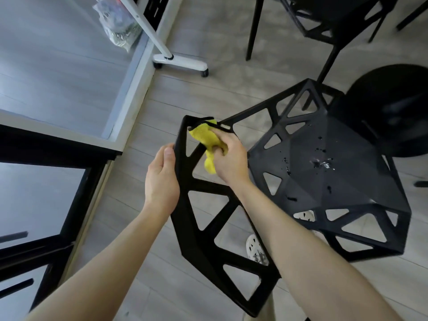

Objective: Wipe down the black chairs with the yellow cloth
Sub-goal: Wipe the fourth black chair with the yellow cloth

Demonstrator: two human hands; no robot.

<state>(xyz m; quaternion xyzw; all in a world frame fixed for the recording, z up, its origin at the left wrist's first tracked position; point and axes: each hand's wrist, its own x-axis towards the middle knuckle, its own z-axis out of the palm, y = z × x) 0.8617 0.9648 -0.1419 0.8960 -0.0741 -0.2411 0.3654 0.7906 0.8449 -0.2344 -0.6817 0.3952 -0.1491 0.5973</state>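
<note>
Black chairs point(324, 144) number two; right hand point(229, 158) grips one yellow cloth point(206, 137), left hand point(161, 177) grips the nearer one's edge.

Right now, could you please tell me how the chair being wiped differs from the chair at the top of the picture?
The near chair is handled: the left hand grips its backrest edge and the right hand presses the yellow cloth to its top corner; the far chair stands untouched. The near chair's seat carries droplets; none show on the far chair, which the frame cuts off. Both are black with triangular cut-outs.
</note>
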